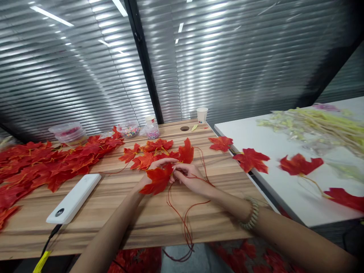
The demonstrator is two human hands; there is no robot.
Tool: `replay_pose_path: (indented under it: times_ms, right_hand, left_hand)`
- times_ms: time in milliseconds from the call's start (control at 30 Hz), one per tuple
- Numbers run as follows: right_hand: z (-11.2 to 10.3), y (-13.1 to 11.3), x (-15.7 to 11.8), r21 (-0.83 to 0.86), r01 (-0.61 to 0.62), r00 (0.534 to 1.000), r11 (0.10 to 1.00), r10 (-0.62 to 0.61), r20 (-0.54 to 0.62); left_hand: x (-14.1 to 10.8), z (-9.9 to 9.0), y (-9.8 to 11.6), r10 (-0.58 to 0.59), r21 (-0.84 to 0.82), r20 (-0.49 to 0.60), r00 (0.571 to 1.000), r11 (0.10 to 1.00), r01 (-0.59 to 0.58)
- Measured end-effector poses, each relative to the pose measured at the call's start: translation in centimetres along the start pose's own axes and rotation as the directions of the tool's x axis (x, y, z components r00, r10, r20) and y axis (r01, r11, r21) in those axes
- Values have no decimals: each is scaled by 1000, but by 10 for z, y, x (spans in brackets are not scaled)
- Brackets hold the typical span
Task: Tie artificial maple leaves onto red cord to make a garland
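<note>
My left grip (160, 162) pinches the leaf (159, 180) by its base, my right grip (189, 175) seemingly the cord (186, 228); apparently tying, next calling for steady tension.

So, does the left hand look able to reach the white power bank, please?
Likely yes: the power bank lies uncovered nearby, though the left hand is busy at a red leaf.
</note>
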State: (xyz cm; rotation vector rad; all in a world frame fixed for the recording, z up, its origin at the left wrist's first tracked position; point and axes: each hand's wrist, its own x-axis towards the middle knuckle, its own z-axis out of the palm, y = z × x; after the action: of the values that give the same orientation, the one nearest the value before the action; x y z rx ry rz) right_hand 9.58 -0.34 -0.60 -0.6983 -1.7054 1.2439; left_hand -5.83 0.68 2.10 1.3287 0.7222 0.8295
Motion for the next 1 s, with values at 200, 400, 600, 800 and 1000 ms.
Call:
replay_pose_path:
  times_ms: [200, 400, 600, 800, 1000]
  right_hand:
    - [0, 1, 1, -16, -6, 1000, 1000, 6, 5]
    - [2, -1, 0, 7, -30, 999, 1000, 30, 15]
    - [3, -3, 1, 2, -28, 999, 1000, 28, 20]
    - [2, -4, 0, -7, -34, 999, 999, 35, 21]
    - [2, -2, 0, 10, -12, 1000, 1000, 12, 25]
  left_hand:
    - [-1, 5, 6, -12, -7, 3, 1000, 1000, 12]
    - [3, -4, -5, -37, -33, 33, 999, 999, 38]
    - [2, -3, -6, -48, -10, -18, 999, 999, 48]
    - [2, -4, -7, -37, -16, -11, 999, 999, 37]
    - [4, -7, -8, -15, -47, 5, 1000, 999, 15]
